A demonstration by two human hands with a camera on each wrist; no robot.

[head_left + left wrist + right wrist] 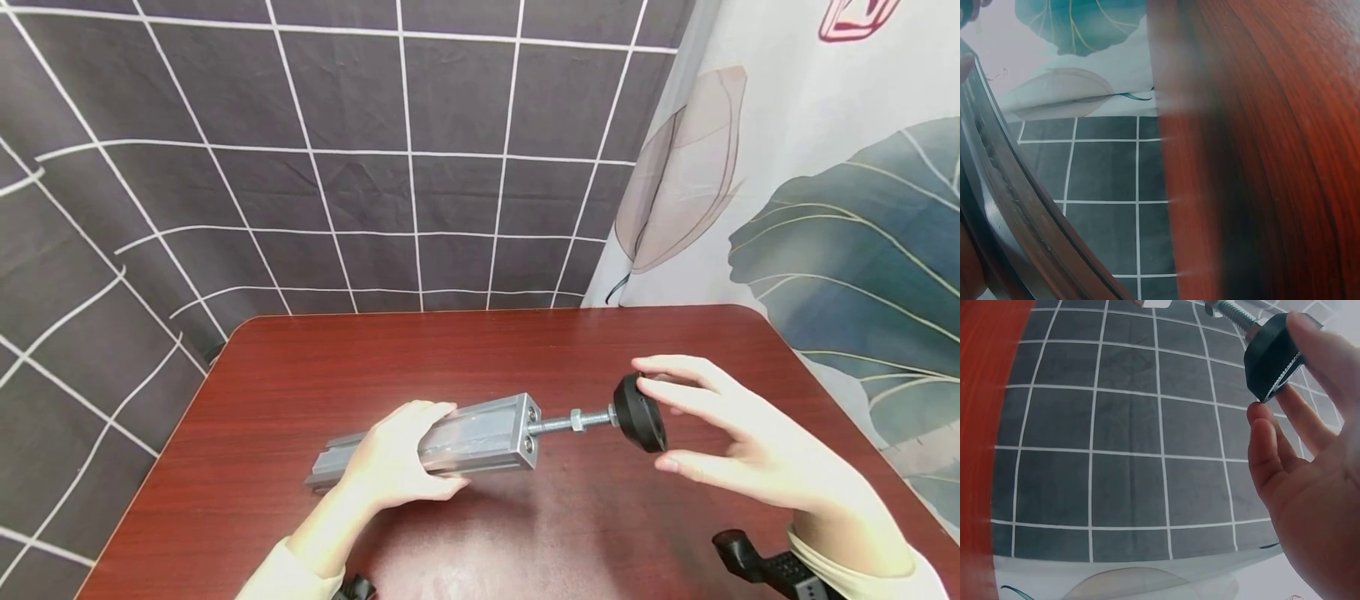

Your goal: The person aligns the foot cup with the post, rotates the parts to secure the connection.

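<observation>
A grey aluminium profile (480, 433) is held tilted over the table, my left hand (393, 458) gripping it around the middle. Out of its right end runs a threaded rod (553, 425) carrying a hex nut (577, 420), with a black leveling foot (636, 417) at the tip. My right hand (757, 442) spans that foot, fingertips at its upper rim and thumb at its lower edge. In the right wrist view the foot (1269, 359) sits between the fingers. Along the left side of the left wrist view the profile (1016, 206) appears close up.
Below both hands is a reddish-brown wooden table (300, 358) with rounded corners. A dark grey cloth with white grid lines (457, 192) hangs behind it. To the right is a white curtain (795, 108) printed with leaves.
</observation>
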